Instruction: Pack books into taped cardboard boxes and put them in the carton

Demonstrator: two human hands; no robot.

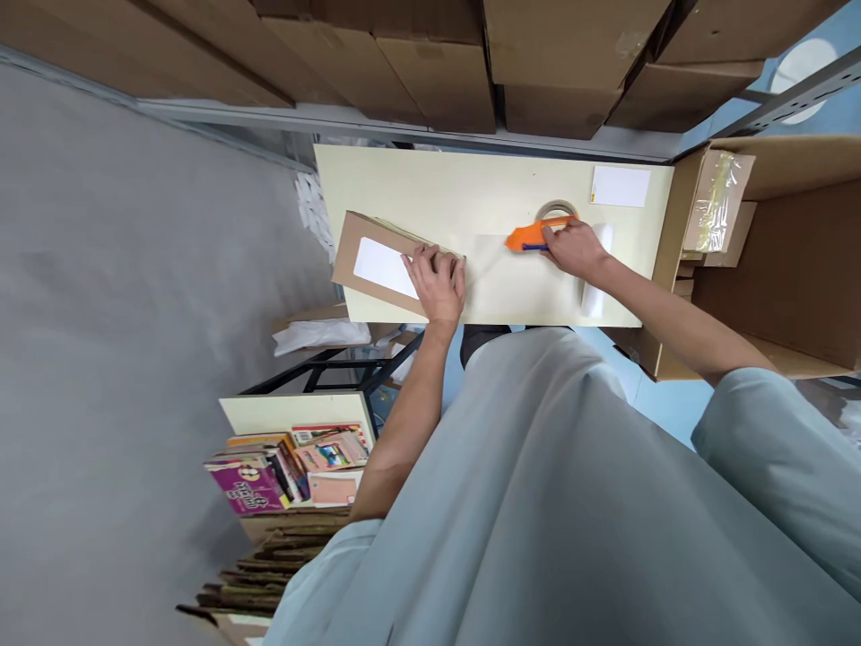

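A cardboard parcel (346, 256) with a white label (383, 267) lies tilted on the left part of the pale table (404, 184). My left hand (437, 280) rests on its right end, fingers bent over the edge. To the right, my right hand (575, 247) is closed on an orange tape dispenser (526, 236), and a clear strip seems to run from it toward the parcel. Just behind the dispenser is a tape roll (555, 206), partly hidden. Beside my right hand lies a white roll (594, 301), partly under the forearm.
A white card (620, 187) lies at the table's back right. An open carton (773, 269) with taped boxes adjoins the right edge. Cardboard boxes (430, 72) fill the shelf beyond the table. Books (248, 484) and stacked cardboard (289, 556) stand at lower left.
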